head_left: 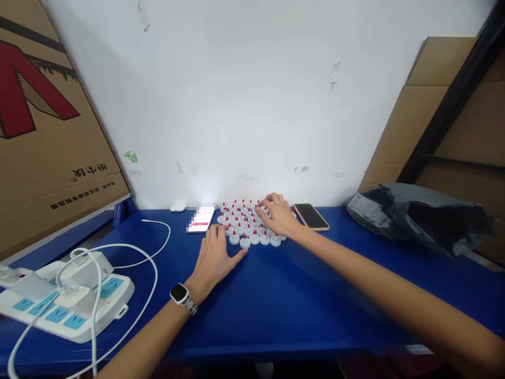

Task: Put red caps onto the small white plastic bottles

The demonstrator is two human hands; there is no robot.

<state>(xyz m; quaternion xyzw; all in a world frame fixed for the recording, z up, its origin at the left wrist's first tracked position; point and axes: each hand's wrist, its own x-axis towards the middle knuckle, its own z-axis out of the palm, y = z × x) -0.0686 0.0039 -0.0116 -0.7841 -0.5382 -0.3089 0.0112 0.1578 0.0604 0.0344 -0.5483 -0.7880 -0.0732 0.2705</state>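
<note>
Blue counter (276, 300): carries everything, running from the near edge to the white wall.
Caps: a cluster of small white caps with red tips (252, 223) sits far centre on the counter, close to the wall, packed in rows.
Left hand (215, 258): lies flat and open, palm down, just near and left of the cluster; fingertips touch the nearest caps, its grip holding nothing. A smartwatch (180, 293) is on the wrist.
Right hand (278, 215): rests over the right part of the cluster, fingers bent down onto the caps; whether its grip is pinching a cap I cannot tell.
Left of caps: a lit white phone (201, 218) lies just beside the cluster; a small white case (178, 206) sits further left by the wall.
Right of caps: a dark phone (311, 216) lies just beside the right hand; a grey plastic bag (418, 216) sits well apart, far right.
Near left: a white power strip (67, 300) with plugged chargers and a looping white cable (153, 252).
Far left: a cardboard box (47, 126) leans over the counter.
</note>
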